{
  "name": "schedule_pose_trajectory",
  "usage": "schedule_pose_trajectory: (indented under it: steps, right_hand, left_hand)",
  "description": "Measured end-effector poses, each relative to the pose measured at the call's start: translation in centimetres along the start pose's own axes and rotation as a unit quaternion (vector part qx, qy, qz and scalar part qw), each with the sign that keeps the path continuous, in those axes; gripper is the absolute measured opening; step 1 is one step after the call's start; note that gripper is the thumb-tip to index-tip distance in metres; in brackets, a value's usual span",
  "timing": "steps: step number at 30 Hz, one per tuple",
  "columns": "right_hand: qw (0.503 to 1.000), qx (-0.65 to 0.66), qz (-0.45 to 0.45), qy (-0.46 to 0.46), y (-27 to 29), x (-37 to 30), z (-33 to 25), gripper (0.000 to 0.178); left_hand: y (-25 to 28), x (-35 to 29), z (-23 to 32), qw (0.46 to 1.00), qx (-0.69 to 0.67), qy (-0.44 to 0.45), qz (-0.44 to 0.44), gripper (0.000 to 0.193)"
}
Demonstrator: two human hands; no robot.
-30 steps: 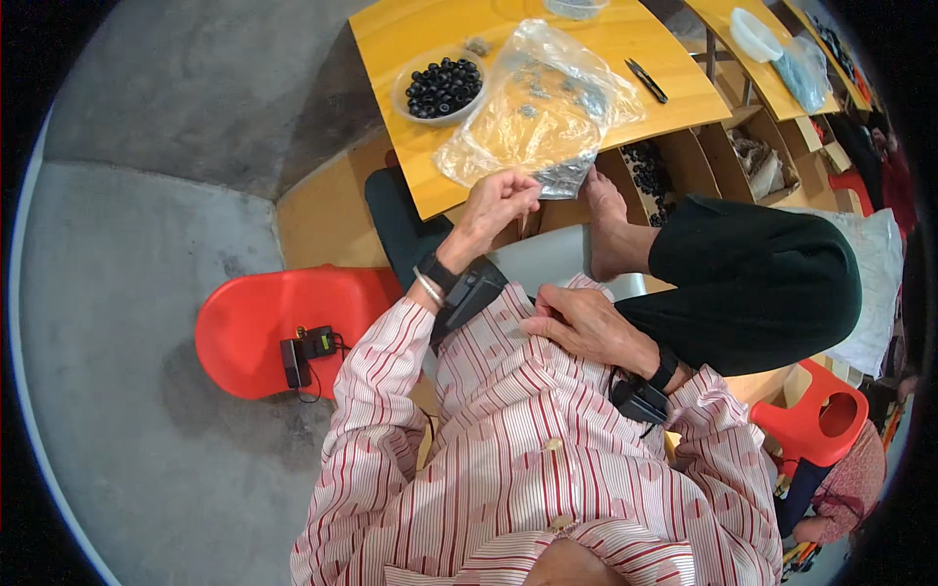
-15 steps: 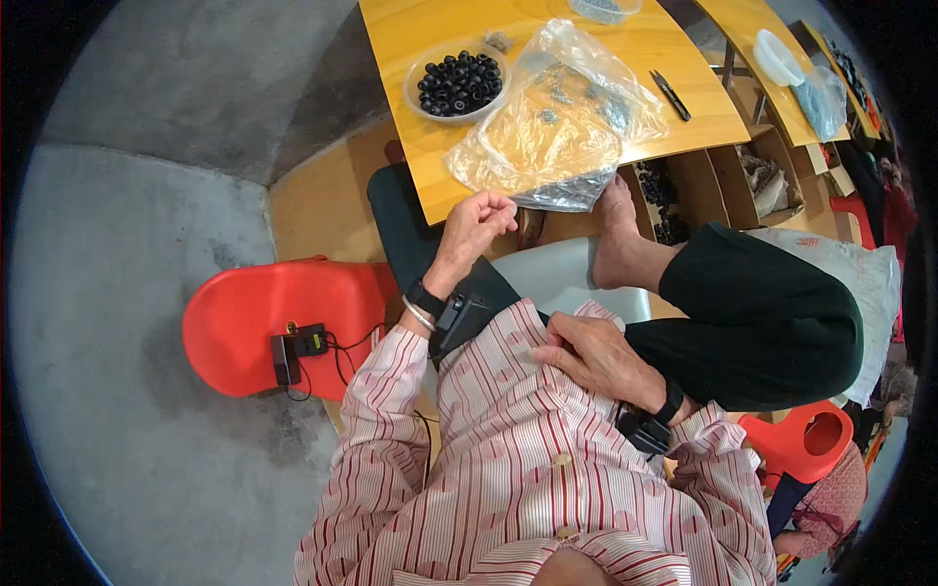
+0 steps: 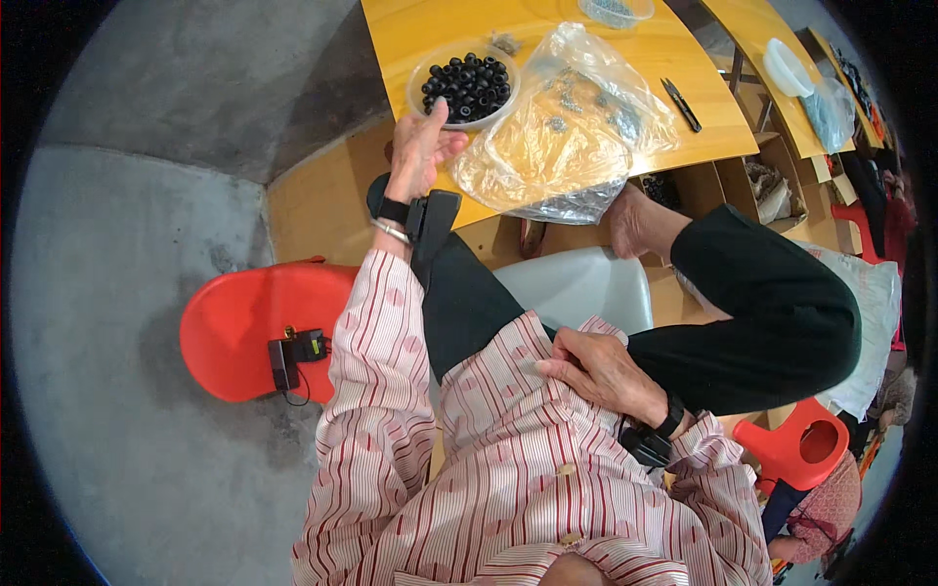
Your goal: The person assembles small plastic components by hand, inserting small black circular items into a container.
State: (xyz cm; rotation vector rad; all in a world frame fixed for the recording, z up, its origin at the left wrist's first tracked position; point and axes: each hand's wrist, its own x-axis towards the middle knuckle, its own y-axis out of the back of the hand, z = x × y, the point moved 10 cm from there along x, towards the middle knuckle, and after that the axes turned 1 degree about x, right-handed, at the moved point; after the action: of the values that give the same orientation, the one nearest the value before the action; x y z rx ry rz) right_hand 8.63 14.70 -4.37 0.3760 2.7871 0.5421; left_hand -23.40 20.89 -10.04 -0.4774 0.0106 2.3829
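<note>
At the near-left rim of a clear round bowl (image 3: 418, 73) is my left hand (image 3: 418, 156). Its thumb points up over the bowl's edge, apart from the other fingers, and I see nothing held. Small black ring-like parts (image 3: 471, 86) are heaped in the bowl. My right hand (image 3: 606, 374) lies on my lap, on the striped shirt (image 3: 508, 430), fingers curled inward with the thumb along the cloth. Whatever it may hold is hidden. Right of the bowl, a clear plastic bag (image 3: 528, 161) with small metallic pieces spreads over the table's near edge.
A black pen-like tool (image 3: 681, 105) lies on the yellow table (image 3: 718, 127). Another clear bowl (image 3: 616, 10) stands at the far edge. Open cardboard boxes (image 3: 738, 190) sit below. To my left is a red chair (image 3: 230, 332) with black devices (image 3: 285, 361) on it.
My left hand has moved up and left, from in front of the bag to the bowl's rim, and its pinched fingers have come apart. My right hand stays on my lap.
</note>
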Motion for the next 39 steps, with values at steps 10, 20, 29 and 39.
schedule_pose_trajectory:
  steps: [10,20,29,39]
  right_hand:
    - [0.998,0.026,-0.016,-0.047,0.5,0.2,1.3,0.038]
    - [1.0,-0.004,-0.005,-0.021,1.0,1.0,2.8,0.035]
    - [0.999,0.009,-0.04,-0.023,0.7,2.3,3.5,0.033]
    - [0.996,-0.059,0.033,0.054,5.5,6.3,2.3,0.027]
  left_hand:
    - [-2.0,-0.2,-0.3,0.991,-0.051,-0.007,-0.124,0.046]
    - [-0.7,-4.4,2.2,0.989,-0.061,-0.084,-0.107,0.061]
    - [-0.2,-6.1,2.7,0.99,-0.079,-0.084,-0.086,0.065]
    - [1.0,-5.6,2.9,0.991,-0.092,-0.101,-0.016,0.063]
